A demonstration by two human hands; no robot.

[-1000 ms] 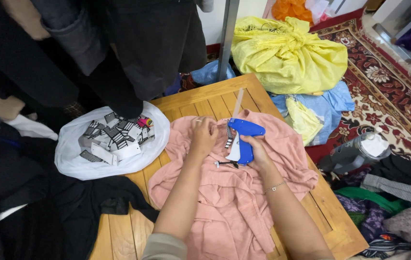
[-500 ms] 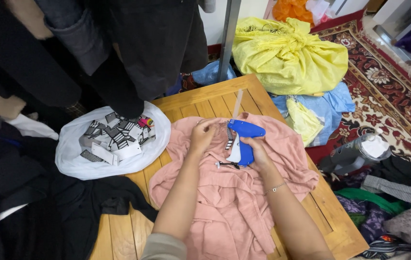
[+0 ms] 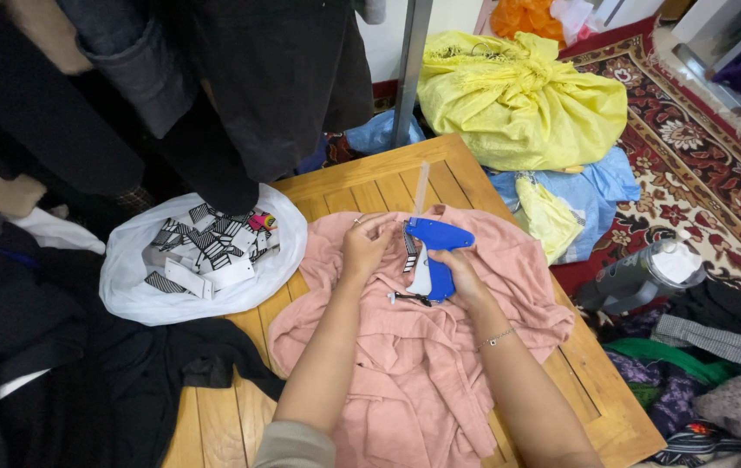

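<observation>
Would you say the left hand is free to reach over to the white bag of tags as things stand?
Probably yes. The left hand pinches the pink garment near the blue tagging gun, and the white bag lies open just to its left on the wooden table, with nothing between.

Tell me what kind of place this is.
Probably a small clothing workroom or shop back room: a blue tagging gun over a pink garment, a bag of tags, dark clothes hanging.

One pink garment (image 3: 422, 364), one blue tagging gun (image 3: 435, 251), two hands (image 3: 366, 247).
</observation>
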